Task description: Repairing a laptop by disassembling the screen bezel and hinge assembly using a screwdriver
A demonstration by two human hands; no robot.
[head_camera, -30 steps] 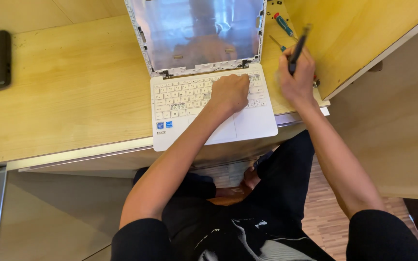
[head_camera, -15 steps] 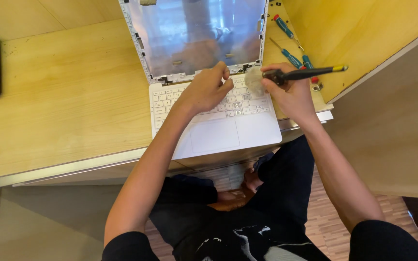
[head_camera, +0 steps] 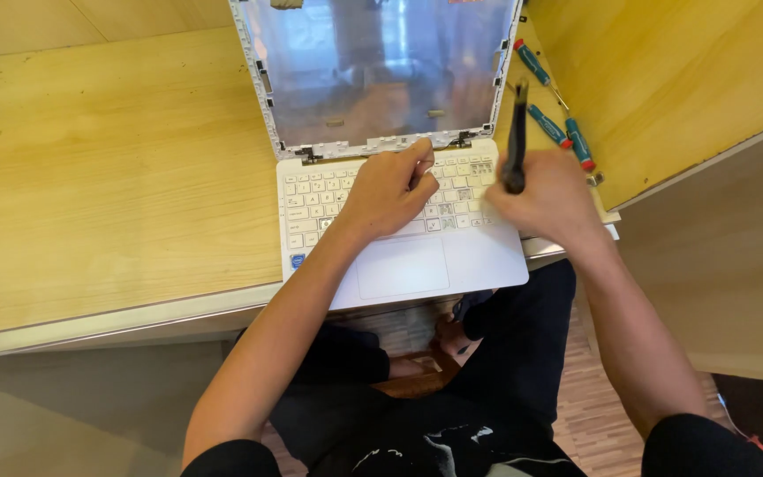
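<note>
We see the white laptop [head_camera: 399, 221] lying open on the wooden desk [head_camera: 117, 177], its front edge reaching over the desk edge, and the screen frame stands without its bezel. Our left hand [head_camera: 390, 190] rests on the keyboard with the fingers curled, the fingertips pressing close to the hinge line at the top row of keys. Half a second ago this hand lay more to the left and lower on the keys; now it is nearer to the hinge.

Our right hand [head_camera: 549, 190] is closed as a fist around a dark tool [head_camera: 517, 137], just beside the right edge of the laptop. The tool now points up, almost upright, with its tip before the right corner of the screen. Earlier it lay nearly flat, pointing to the right, and a pale blurred thing was at the hand; now we cannot see it.

Three screwdrivers [head_camera: 551, 124] with blue-green handles lie on the desk to the right of the screen, where they were before.
</note>
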